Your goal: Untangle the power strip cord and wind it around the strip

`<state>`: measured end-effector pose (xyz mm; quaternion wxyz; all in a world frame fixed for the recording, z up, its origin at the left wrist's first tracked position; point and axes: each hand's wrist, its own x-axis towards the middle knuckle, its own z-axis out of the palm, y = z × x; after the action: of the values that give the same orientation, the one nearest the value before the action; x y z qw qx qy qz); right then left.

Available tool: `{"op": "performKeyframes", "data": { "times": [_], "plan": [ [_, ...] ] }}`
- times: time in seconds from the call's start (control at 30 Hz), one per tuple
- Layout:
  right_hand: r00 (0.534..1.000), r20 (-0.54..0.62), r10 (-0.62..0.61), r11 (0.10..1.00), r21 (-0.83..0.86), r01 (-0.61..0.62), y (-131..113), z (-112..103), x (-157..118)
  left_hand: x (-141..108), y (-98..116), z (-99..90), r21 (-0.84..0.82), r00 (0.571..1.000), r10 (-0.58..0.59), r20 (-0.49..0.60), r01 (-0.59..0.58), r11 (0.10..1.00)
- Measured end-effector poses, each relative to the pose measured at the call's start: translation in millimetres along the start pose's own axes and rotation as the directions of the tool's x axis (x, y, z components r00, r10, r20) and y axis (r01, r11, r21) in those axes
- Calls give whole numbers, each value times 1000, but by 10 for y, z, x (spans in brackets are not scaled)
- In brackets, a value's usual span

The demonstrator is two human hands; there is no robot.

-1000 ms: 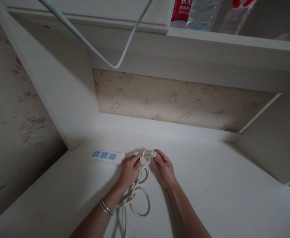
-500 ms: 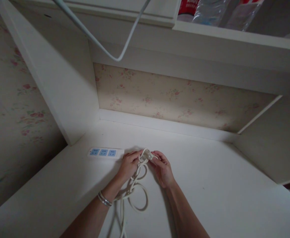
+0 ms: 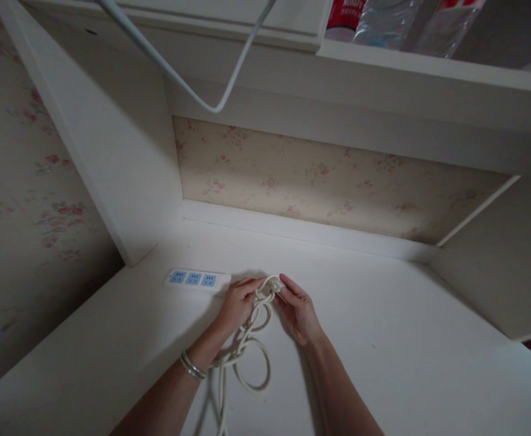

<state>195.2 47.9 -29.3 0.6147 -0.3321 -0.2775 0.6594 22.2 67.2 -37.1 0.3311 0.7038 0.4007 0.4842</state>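
A tangled white power cord [image 3: 265, 363] runs in loops and knots down the white desk between my forearms. My left hand [image 3: 240, 300] is closed on a loop of this cord near its upper end. The pale plug [image 3: 275, 284] at the cord's end is pinched between the thumb and fingers of my right hand [image 3: 298, 309]. Just beyond my left fingers lies a white power strip [image 3: 197, 280] with blue socket faces, its right end close to that hand. Where the cord joins the strip is hidden.
The white desk [image 3: 383, 315] is bounded by a side panel [image 3: 111, 151] at left and a low back ledge [image 3: 301, 229]. Overhead, a thin white cable [image 3: 215, 109] hangs in a V below a shelf holding bottles [image 3: 387, 21].
The power strip has shifted slightly to the right. My right hand and the plug have moved a little, with the plug still pinched; the left hand stays on the cord.
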Motion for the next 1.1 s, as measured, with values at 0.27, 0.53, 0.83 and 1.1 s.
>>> {"op": "performKeyframes", "data": {
  "times": [0.27,0.53,0.83,1.1],
  "plan": [
    [1000,-13,-7,1000,-10,7,-2,41,-37,0,41,-14,47,999,-40,3,40,998],
    [1000,12,9,998,-54,-9,4,53,-63,-5,53,1,98,995,-82,-64,88,991],
    [999,36,-25,996,-84,28,59,55,-48,-17,20,4,144,993,-80,-92,93,985],
    [997,-40,-60,989,-141,54,95,83,-43,-25,6,6,191,991,-85,-99,103,976]
  ]
}}
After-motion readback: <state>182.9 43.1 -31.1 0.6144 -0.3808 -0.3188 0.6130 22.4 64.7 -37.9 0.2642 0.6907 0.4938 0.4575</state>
